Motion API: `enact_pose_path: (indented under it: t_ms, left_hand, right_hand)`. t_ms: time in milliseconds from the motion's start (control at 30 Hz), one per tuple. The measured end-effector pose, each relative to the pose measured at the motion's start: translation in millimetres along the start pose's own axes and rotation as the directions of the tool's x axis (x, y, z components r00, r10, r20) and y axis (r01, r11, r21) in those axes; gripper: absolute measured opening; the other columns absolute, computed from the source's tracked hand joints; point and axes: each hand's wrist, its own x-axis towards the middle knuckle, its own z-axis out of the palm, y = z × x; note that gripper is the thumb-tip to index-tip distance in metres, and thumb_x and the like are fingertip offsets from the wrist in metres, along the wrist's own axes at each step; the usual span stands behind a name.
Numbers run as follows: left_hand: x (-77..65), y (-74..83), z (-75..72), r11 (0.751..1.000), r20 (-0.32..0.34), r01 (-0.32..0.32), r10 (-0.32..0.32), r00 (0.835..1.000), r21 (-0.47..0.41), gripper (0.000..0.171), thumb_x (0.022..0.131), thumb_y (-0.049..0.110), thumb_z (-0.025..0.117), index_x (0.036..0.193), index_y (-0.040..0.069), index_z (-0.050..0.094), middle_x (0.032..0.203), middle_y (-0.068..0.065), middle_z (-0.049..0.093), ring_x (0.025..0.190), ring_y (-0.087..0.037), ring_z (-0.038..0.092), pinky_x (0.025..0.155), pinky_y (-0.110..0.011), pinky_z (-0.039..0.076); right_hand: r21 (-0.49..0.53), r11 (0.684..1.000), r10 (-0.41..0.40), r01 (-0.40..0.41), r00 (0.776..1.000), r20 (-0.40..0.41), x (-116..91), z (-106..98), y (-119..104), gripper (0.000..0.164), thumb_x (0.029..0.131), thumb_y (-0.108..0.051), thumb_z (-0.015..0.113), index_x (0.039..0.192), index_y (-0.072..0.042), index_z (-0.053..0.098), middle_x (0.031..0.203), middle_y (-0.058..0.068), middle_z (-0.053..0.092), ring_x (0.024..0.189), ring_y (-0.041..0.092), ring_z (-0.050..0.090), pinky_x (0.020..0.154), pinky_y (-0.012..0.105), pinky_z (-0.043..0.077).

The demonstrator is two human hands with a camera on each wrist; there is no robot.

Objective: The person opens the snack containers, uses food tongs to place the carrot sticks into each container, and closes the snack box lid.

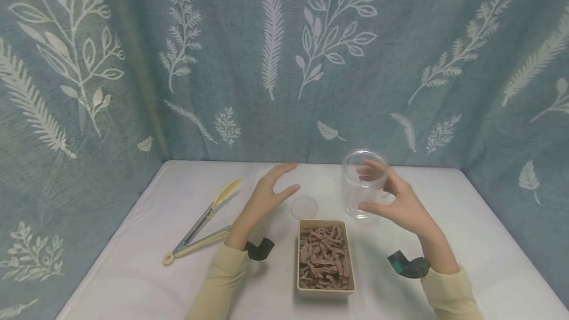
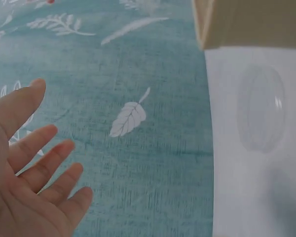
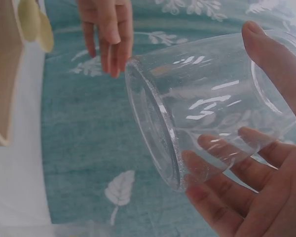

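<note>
My right hand (image 1: 406, 206) grips a clear jar (image 1: 351, 192) above the back of the table, thumb on one side and fingers round the other. In the right wrist view the clear jar (image 3: 202, 94) lies tilted across the palm, its rim facing left. Spread and bare, my left hand (image 1: 268, 194) hovers left of a clear round lid (image 1: 304, 208) lying on the cloth. The left wrist view has this palm (image 2: 29, 197) with thumb and fingers apart, nothing between them. Below the lid stands a beige rectangular box (image 1: 326, 293) filled with brown, shrivelled strips (image 1: 322, 258).
Tongs (image 1: 227, 191) with yellow tips lie spread on the left, partly behind the left forearm. White cloth (image 1: 146, 260) covers the table. A blue-green curtain (image 1: 293, 122) with white leaf prints rises at the back and sides.
</note>
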Motion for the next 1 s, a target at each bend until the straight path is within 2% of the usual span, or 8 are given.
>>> enact_pose_path:
  t_ms: [167,400,600,800,933,1000]
  left_hand:
    - [-16.3,-5.0,-12.2,0.998,0.068,0.016,-0.019,0.997,0.056,0.056,0.088,0.029,0.063,0.137,0.009,0.043,0.144,-0.012,0.039,0.137,-0.031,0.026,0.109,-0.05,0.022]
    - [-42.8,-15.5,-30.5,0.981,0.118,0.047,-0.07,0.991,0.186,0.068,0.083,0.032,0.069,0.139,0.008,0.04,0.146,-0.016,0.034,0.138,-0.037,0.02,0.107,-0.057,0.02]
    - [-64.3,-30.8,-39.9,0.945,0.148,0.022,-0.074,0.986,0.328,0.079,0.074,0.035,0.076,0.137,0.002,0.041,0.142,-0.022,0.036,0.135,-0.045,0.018,0.101,-0.066,0.019]
    - [-87.8,-46.3,-50.0,0.902,0.128,0.045,-0.11,0.986,0.429,0.087,0.068,0.034,0.081,0.138,0.004,0.04,0.147,-0.022,0.028,0.136,-0.046,0.013,0.099,-0.069,0.017]
    - [-100.4,-54.5,-59.0,0.888,0.11,0.067,-0.131,0.985,0.456,0.086,0.069,0.035,0.079,0.139,0.003,0.039,0.147,-0.023,0.026,0.136,-0.046,0.012,0.104,-0.065,0.012]
    - [-106.5,-58.5,-64.3,0.891,0.099,0.087,-0.146,0.984,0.445,0.085,0.072,0.033,0.077,0.14,0.002,0.036,0.147,-0.023,0.026,0.136,-0.046,0.011,0.104,-0.065,0.011]
  right_hand:
    - [-0.022,0.999,0.035,-0.034,0.999,0.019,-10,4,4,0.083,0.074,-0.015,0.078,0.142,-0.027,0.033,0.13,0.002,0.054,0.117,0.014,0.05,0.093,0.026,0.039]
    - [-0.063,0.994,0.087,-0.087,0.996,-0.006,-25,4,14,0.086,0.073,-0.021,0.08,0.143,-0.03,0.031,0.131,0.002,0.054,0.117,0.019,0.05,0.092,0.049,0.039]
    - [-0.094,0.989,0.111,-0.112,0.994,-0.019,-37,5,22,0.088,0.07,-0.023,0.081,0.142,-0.031,0.032,0.129,0.003,0.056,0.114,0.016,0.051,0.091,0.051,0.04]
    - [-0.094,0.985,0.147,-0.148,0.989,-0.015,-46,7,29,0.087,0.068,-0.026,0.083,0.14,-0.033,0.035,0.128,0.001,0.056,0.114,0.01,0.05,0.091,0.048,0.039]
    - [-0.087,0.984,0.154,-0.154,0.988,-0.016,-51,10,34,0.087,0.067,-0.027,0.083,0.14,-0.033,0.036,0.129,0.002,0.055,0.115,0.006,0.048,0.092,0.051,0.039]
    - [-0.091,0.984,0.156,-0.156,0.988,-0.011,-53,11,36,0.087,0.067,-0.027,0.083,0.14,-0.032,0.036,0.129,0.003,0.055,0.115,0.009,0.048,0.092,0.052,0.04]
